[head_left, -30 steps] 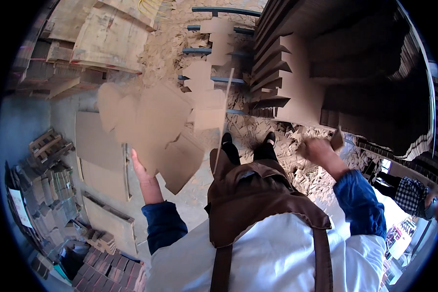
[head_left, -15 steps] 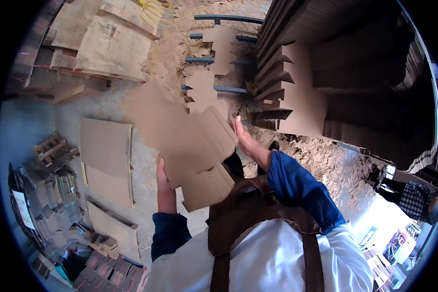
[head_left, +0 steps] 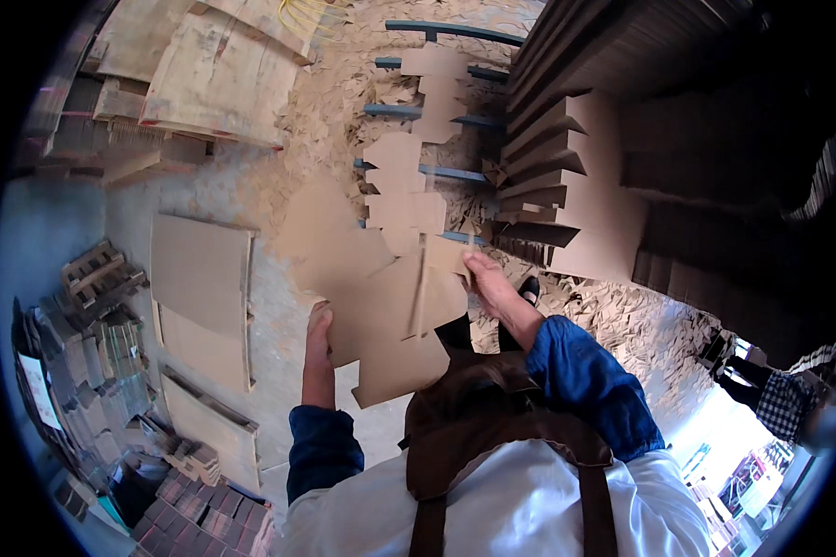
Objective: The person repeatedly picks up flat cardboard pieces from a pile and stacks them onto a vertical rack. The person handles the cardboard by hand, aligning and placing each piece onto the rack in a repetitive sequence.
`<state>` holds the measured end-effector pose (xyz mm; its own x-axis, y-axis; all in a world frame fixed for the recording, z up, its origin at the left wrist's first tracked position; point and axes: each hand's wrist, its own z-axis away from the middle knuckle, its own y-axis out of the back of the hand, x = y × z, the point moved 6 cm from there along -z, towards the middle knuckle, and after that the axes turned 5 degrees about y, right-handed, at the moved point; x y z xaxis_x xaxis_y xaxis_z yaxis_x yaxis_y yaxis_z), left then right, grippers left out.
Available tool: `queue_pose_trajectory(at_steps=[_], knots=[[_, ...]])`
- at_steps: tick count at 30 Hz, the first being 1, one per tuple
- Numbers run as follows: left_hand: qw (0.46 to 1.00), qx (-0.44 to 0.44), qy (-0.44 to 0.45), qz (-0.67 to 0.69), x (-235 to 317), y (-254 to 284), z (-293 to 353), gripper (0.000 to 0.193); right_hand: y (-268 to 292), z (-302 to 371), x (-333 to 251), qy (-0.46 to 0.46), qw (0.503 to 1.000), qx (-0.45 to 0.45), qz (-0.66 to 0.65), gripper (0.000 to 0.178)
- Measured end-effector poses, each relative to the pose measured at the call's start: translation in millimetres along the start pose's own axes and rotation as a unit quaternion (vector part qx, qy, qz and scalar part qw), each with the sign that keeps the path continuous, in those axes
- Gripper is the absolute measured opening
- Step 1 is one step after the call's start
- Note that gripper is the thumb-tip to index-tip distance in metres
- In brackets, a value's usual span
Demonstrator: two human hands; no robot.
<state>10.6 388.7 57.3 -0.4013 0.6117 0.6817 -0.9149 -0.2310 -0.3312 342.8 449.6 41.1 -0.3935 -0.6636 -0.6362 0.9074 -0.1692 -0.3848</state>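
Between my hands is a brown die-cut cardboard blank [head_left: 385, 302] with creased panels and slots, held off the floor in front of my apron. My left hand [head_left: 319, 339] grips its left edge, thumb up. My right hand [head_left: 492, 283] pinches a narrow flap at the right side between thumb and fingers. The blank's far end is blurred. Just beyond it, more cut cardboard blanks [head_left: 395, 165] lie in a row across dark blue metal bars [head_left: 455, 173].
A tall stack of cardboard [head_left: 599, 200] stands at the right. Cardboard scraps [head_left: 613, 320] litter the floor. Wooden pallets with boards [head_left: 214, 79] are at the far left, flat sheets [head_left: 202, 274] nearer. Bundled cardboard [head_left: 204, 511] sits lower left. Another person [head_left: 782, 399] is at the far right.
My right hand has gone from fingers extended beside the blank's edge to pinching its flap, a little lower and to the right. The flap now stands turned up; my left hand keeps its hold.
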Motion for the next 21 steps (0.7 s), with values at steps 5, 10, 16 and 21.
queue_pose_trajectory(at_steps=[5, 10, 16, 21], knots=[[0.999, 0.044, -0.013, -0.024, 4, 23, -27, 0.037, 109, 15, 30, 0.08, 0.926, 0.056, 0.365, 0.021], [0.995, 0.013, 0.021, -0.101, 12, 19, -99, 0.035, 206, 93, 52, -0.034, 0.648, -0.036, 0.76, 0.025], [0.979, 0.047, 0.048, -0.194, 52, -22, -174, 0.048, 296, 189, 66, -0.161, 0.884, 0.267, 0.348, 0.037], [0.894, 0.227, -0.005, -0.387, 5, 22, -244, 0.059, 388, 299, 33, -0.172, 0.901, 0.301, 0.26, 0.036]])
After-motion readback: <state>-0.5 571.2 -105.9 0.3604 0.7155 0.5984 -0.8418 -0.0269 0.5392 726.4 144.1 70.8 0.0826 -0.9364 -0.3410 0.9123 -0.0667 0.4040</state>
